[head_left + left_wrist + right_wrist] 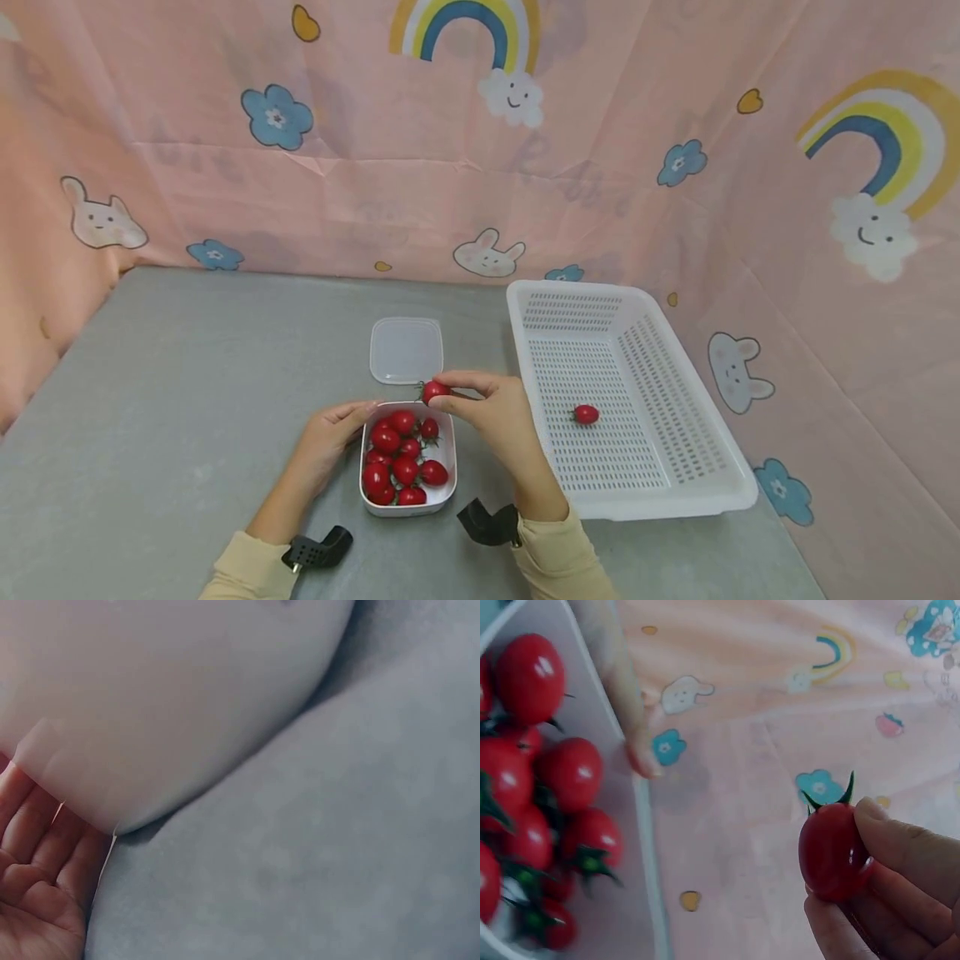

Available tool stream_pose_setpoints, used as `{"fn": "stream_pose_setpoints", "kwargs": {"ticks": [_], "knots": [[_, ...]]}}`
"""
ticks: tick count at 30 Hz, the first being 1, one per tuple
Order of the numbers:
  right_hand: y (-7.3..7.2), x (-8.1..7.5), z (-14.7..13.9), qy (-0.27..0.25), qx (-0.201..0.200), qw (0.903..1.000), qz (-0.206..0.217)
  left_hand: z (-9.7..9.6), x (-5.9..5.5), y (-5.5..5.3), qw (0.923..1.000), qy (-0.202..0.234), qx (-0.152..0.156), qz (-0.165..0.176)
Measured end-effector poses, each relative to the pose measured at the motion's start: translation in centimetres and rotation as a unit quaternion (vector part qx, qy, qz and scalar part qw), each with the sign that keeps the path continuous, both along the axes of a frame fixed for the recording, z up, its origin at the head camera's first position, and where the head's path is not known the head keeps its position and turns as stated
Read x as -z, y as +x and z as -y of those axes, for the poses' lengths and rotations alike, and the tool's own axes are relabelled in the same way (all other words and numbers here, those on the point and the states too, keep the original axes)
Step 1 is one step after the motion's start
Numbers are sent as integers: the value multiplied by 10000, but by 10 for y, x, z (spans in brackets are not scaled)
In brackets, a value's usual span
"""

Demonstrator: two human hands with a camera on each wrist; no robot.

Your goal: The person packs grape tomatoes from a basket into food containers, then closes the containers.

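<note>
A cherry tomato [832,851] with green sepals is pinched between the thumb and fingers of my right hand [491,417], just above the far right rim of a small white container [448,492]. Inside that container lie several red cherry tomatoes [406,468], some with green stems. My left hand [330,437] rests against the container's left side, its fingers extended along the wall. In the left wrist view, those fingers [30,825] touch the pale outer wall. One more cherry tomato [586,414] lies in a white perforated basket [720,475] on the right.
A translucent square lid [407,350] lies flat on the grey table [187,417] behind the container. The basket stands close to my right forearm. A pink printed cloth [375,192] hangs along the back and sides of the table.
</note>
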State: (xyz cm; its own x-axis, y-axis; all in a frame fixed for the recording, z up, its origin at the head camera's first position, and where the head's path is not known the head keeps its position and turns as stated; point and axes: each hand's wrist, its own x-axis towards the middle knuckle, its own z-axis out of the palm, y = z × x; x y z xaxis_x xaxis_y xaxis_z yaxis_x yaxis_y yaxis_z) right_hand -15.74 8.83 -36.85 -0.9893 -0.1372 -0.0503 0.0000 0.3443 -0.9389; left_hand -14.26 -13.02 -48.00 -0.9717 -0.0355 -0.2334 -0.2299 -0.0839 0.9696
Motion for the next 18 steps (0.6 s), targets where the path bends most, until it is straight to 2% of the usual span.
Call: {"fn": "stream_pose_setpoints", "kwargs": {"ticks": [6, 9, 13, 16, 18], "knots": [[5, 31, 7, -108, -119, 9998, 110, -2, 0, 0, 9999, 50, 119, -54], [7, 43, 8, -53, -172, 9998, 124, -2, 0, 0, 10000, 32, 67, -22], [10, 51, 9, 71, -229, 9997, -14, -2, 0, -1, 10000, -17, -19, 32], [12, 52, 10, 189, -445, 9987, -169, -1, 2, -1, 10000, -20, -24, 53], [12, 52, 12, 441, -621, 9964, -371, -1, 3, -1, 10000, -31, -17, 58]]}}
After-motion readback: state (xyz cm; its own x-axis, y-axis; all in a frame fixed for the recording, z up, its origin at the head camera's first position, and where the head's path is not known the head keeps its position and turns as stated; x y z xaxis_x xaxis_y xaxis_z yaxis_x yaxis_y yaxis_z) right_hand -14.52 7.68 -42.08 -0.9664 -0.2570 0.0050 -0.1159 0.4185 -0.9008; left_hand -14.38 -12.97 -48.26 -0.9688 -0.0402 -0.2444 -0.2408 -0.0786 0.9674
